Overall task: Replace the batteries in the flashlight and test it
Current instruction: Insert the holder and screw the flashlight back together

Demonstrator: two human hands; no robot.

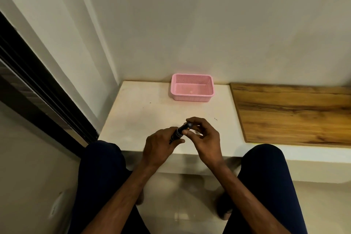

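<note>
A slim black flashlight (180,131) points up and to the right over the near edge of the white ledge (144,116). My left hand (160,146) grips its lower body. My right hand (203,135) pinches the upper end between thumb and fingers. Something small and orange shows just under that end, too small to identify. The flashlight's lower part is hidden inside my left hand.
A pink perforated plastic basket (191,97) stands at the back of the ledge against the wall. A wooden board (292,114) covers the ledge to the right. A dark door frame (43,89) runs along the left. My knees flank the ledge's front edge.
</note>
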